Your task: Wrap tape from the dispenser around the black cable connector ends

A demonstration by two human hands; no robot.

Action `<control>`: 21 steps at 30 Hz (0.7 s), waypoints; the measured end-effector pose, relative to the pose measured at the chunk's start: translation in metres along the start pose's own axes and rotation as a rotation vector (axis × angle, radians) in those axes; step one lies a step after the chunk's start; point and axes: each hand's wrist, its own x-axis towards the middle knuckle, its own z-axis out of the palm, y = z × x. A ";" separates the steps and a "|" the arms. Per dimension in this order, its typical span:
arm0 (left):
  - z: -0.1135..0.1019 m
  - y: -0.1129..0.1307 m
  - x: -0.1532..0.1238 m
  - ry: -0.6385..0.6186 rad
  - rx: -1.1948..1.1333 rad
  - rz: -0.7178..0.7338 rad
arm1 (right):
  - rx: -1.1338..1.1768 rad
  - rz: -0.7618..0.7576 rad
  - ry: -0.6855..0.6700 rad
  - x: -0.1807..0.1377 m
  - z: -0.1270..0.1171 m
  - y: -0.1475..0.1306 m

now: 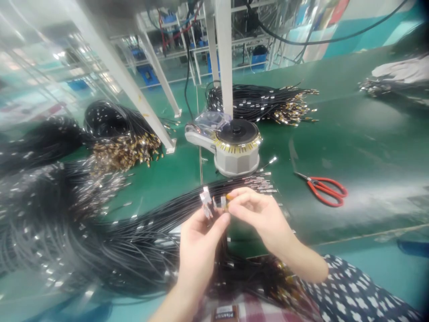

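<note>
My left hand (199, 241) is closed around several black cables whose white and silvery connector ends (206, 199) stick up past the thumb. Close beside it, my right hand (259, 217) pinches a small amber-yellow piece (229, 197) between thumb and fingertips, right at the cable ends; whether it is tape or a connector part is too small to tell. Under and behind both hands runs a large bundle of black cables (157, 214), with pale tips fanned out to the right. A round white tape dispenser (236, 156) with a black disc and yellow edge stands just beyond the hands.
Red-handled scissors (326, 190) lie at right on the green table (362, 152). More black cable bundles sit at the back (254, 103) and left (107, 120). White frame posts (227, 58) rise from the table. A white-gloved hand (402, 71) shows at far right.
</note>
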 end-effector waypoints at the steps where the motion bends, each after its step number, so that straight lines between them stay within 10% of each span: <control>1: 0.000 0.000 0.000 0.000 0.000 0.000 | -0.002 -0.002 0.003 0.000 0.000 0.001; 21: 0.002 -0.004 -0.002 0.007 -0.020 0.080 | -0.105 -0.119 0.062 -0.001 0.014 0.000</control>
